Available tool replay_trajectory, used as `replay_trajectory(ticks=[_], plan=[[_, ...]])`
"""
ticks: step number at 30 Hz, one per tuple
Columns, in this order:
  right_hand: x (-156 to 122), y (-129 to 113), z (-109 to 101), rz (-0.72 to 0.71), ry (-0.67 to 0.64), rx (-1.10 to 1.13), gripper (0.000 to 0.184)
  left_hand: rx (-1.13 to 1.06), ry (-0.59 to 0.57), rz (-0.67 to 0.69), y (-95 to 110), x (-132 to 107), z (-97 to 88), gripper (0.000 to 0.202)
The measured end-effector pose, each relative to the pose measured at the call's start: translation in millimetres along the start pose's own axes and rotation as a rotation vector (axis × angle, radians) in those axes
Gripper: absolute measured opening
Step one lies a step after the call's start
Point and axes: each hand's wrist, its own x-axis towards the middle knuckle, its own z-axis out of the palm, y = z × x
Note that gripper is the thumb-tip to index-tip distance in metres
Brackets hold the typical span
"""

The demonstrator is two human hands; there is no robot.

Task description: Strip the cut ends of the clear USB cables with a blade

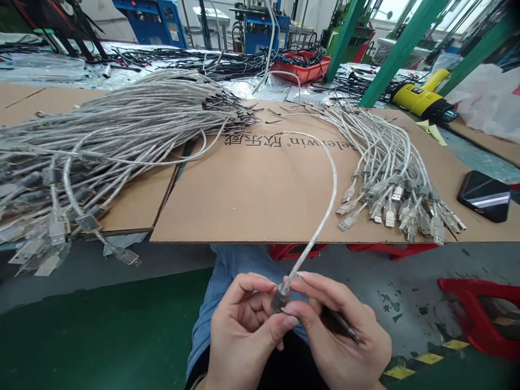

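Observation:
Both hands meet low in the head view, over my lap. My left hand (242,330) and my right hand (339,330) pinch the plug end (280,297) of one translucent silver USB cable (330,189), which arcs up over the cardboard sheet (252,195). My right hand also holds a thin dark tool (343,325) under its fingers. A fanned bunch of similar cables with metal plugs (390,200) lies on the cardboard to the right. A much larger heap of cables (105,135) lies on the left.
A black phone (484,196) rests at the right edge of the cardboard. A yellow power tool (420,100) and a red tray (303,67) sit further back among black wires. Green posts (400,54) rise behind. Red stools (475,314) stand on the floor at right.

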Motion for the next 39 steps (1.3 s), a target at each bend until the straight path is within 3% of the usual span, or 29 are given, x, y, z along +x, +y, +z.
replay_trajectory(ticks=[6, 14, 20, 23, 26, 28, 30, 39], plan=[[2.6, -1.0, 1.7, -0.030, -0.006, 0.075, 0.038, -0.005, 0.049, 0.017, 2.4, -0.4, 1.9, 0.031], [21.1, -6.8, 1.9, 0.167, -0.117, 0.204, 0.022, 0.022, 0.071, 0.065, 2.3, -1.0, -1.1, 0.029], [29.6, -6.3, -6.2, 0.120, -0.274, 0.200, 0.020, -0.095, -0.024, -0.110, 0.0, -2.9, -4.8, 0.028], [27.3, -0.3, -15.7, 0.215, -0.293, 0.246, 0.019, -0.170, -0.136, -0.230, 1.3, -4.2, -6.5, 0.023], [30.4, 2.1, -29.4, 0.335, -0.528, 0.208, 0.041, -0.246, -0.279, -0.300, 2.6, -3.9, -8.8, 0.025], [36.2, -1.3, -37.7, 0.311, -0.760, 0.175, 0.039, -0.257, -0.334, -0.316, 2.8, -3.0, -10.0, 0.031], [43.1, -7.7, -42.8, 0.248, -0.891, 0.110, 0.032, -0.225, -0.328, -0.310, 2.6, -2.2, -10.9, 0.034], [56.2, -22.4, -39.7, 0.209, -1.034, -0.031, 0.022, -0.147, -0.261, -0.244, -1.5, -3.1, -14.2, 0.027]])
